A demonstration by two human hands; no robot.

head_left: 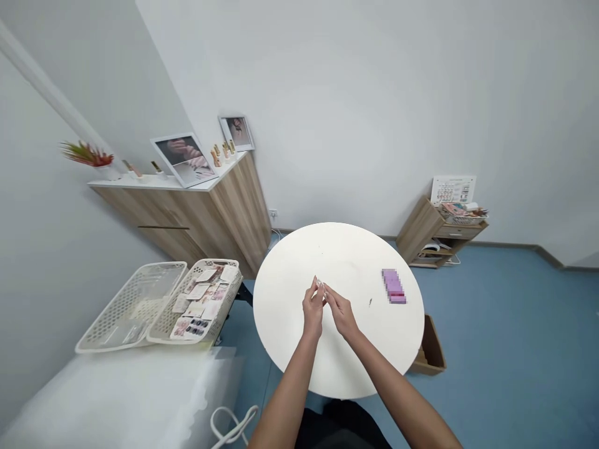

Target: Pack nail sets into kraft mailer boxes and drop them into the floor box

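White counter | left hand, right hand: grips narrow, pinching tiny pale piece | risk: fingertip slip drops it

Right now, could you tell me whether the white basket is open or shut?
The white basket is open: its halves lie side by side, cards showing in one.

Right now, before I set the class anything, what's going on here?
A person's left hand and right hand meet above a round white table, pinching a small pale item at their fingertips; it is too small to identify. A blurred purple pack lies on the table to the right of the hands. Off to the left, an open white plastic basket holds printed cards showing nail designs.
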